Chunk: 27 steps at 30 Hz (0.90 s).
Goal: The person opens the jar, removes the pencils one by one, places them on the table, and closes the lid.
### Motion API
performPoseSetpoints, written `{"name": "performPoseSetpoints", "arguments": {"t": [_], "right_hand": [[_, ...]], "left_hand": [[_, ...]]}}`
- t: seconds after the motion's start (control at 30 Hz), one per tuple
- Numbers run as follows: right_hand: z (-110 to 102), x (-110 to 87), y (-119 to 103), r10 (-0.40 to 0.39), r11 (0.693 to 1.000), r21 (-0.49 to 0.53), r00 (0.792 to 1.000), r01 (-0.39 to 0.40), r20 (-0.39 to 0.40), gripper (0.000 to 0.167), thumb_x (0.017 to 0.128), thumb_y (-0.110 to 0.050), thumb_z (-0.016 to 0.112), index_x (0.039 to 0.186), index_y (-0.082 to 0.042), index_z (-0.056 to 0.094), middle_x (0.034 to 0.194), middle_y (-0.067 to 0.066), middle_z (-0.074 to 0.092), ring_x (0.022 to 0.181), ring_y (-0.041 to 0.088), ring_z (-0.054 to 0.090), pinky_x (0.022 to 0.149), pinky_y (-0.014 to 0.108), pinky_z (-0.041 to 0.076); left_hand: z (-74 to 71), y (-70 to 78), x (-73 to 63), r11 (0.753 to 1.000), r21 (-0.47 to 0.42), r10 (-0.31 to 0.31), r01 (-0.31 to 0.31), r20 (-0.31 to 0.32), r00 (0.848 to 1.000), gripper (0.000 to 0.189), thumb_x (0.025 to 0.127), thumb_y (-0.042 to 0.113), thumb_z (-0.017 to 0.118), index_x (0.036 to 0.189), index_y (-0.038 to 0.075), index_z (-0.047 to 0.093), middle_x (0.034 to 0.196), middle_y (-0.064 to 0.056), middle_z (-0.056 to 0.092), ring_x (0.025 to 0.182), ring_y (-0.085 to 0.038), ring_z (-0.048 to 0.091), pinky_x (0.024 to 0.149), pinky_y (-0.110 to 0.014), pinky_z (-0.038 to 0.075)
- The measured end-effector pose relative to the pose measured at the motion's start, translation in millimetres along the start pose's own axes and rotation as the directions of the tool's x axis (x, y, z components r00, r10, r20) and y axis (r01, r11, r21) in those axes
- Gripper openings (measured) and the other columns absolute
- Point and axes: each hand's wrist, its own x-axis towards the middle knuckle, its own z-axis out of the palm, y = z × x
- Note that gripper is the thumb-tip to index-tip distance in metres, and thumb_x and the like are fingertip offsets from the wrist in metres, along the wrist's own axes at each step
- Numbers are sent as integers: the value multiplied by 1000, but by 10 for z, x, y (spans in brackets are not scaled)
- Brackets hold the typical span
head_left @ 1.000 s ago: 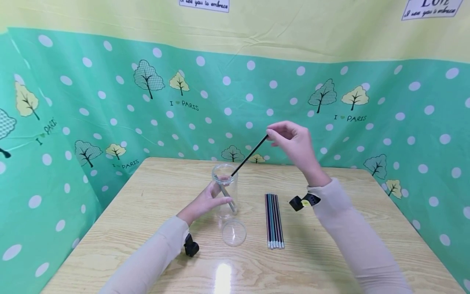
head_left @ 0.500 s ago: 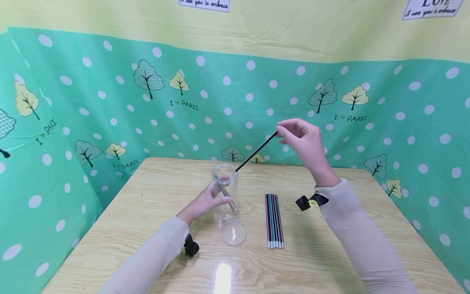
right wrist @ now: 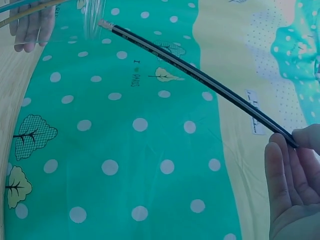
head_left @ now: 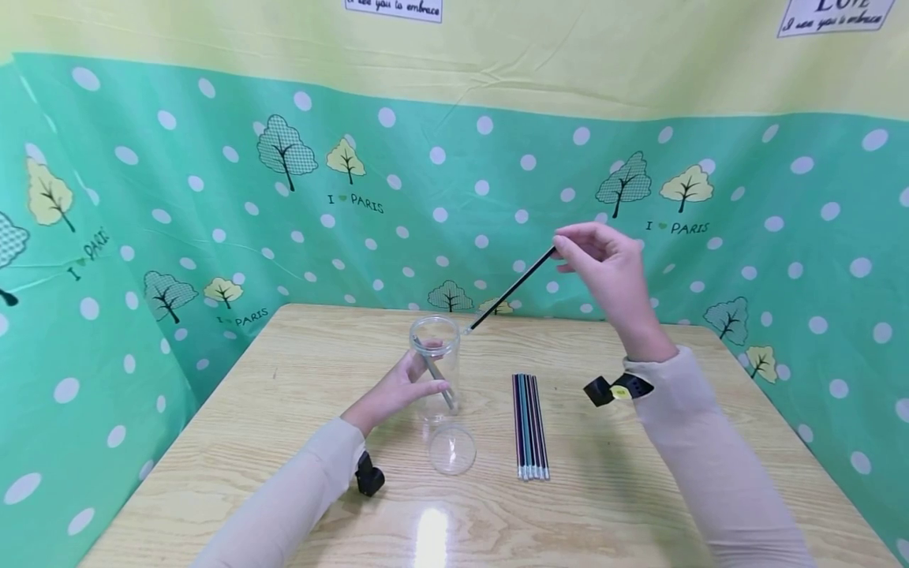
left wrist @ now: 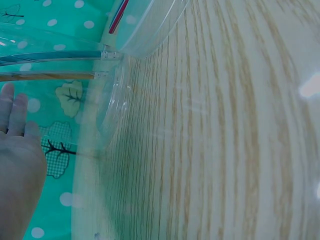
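Observation:
My left hand (head_left: 394, 396) grips a clear jar (head_left: 435, 409) standing on the table, thumb in front and fingers behind it. Inside lean a blue pencil (left wrist: 60, 56) and a yellow-brown pencil (left wrist: 50, 76), eraser ends at the bottom. With thumb and fingertips, my right hand (head_left: 604, 264) pinches a black pencil (head_left: 511, 289) with a pale stripe by its far end from the eraser. That pencil slants down to the left; its eraser end (right wrist: 106, 24) is right at the jar's rim in the head view, outside the opening.
A round clear lid (head_left: 452, 451) lies just in front of the jar. To the right, several dark and blue pencils (head_left: 529, 426) lie side by side, eraser ends toward me. The wooden table (head_left: 298, 473) backs onto a green dotted curtain (head_left: 398, 260).
My right hand has moved right and slightly up, drawing the black pencil's eraser end from inside the jar's mouth to just right of the rim. My left hand and the jar have stayed put.

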Motion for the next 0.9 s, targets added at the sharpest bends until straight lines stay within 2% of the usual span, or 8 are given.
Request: {"name": "performPoseSetpoints", "arguments": {"t": [0.17, 0.3, 0.5, 0.73, 0.9], "right_hand": [[-26, 1, 8, -8, 1000, -5, 1000, 8, 0, 26, 93, -22, 74, 110, -3, 73, 103, 18, 71, 92, 31, 69, 75, 30, 60], [-38, -2, 21, -6, 1000, -14, 1000, 6, 6, 28, 93, -23, 74, 111, -2, 72, 104, 18, 71, 91, 27, 69, 74, 30, 60], [-70, -40, 71, 54, 997, -58, 998, -52, 24, 32, 93, -28, 73, 114, -4, 72, 108, 12, 72, 91, 20, 67, 76, 28, 59], [-96, -53, 104, 65, 995, -82, 997, -62, 34, 36, 94, -30, 73, 116, -2, 71, 110, 7, 73, 93, 20, 67, 76, 30, 59], [-114, -77, 150, 124, 986, -119, 991, -118, 49, 38, 93, -36, 73, 116, -7, 72, 106, 4, 73, 89, 26, 67, 76, 28, 58]], "left_hand": [[-2, -8, 2, 1000, -3, -5, 5, -4, 1000, 74, 92, 17, 74, 154, 21, 32, 161, -6, 32, 150, -27, 20, 120, -55, 12], [-4, -18, 8, 1000, 1, -7, 7, -5, 1000, 78, 92, 17, 74, 156, 17, 29, 161, -6, 32, 150, -28, 19, 120, -55, 11], [-5, -17, 0, 1000, -1, -9, 9, -8, 1000, 75, 92, 16, 73, 155, 18, 31, 160, -7, 33, 150, -28, 20, 119, -56, 12], [3, 8, -7, 1000, -6, -9, 9, -8, 1000, 72, 92, 15, 73, 152, 24, 34, 160, -7, 34, 150, -28, 21, 119, -57, 12], [9, 32, -17, 1000, -6, -16, 16, -11, 1000, 72, 92, 15, 73, 153, 24, 34, 160, -7, 33, 150, -28, 20, 119, -56, 12]]}}
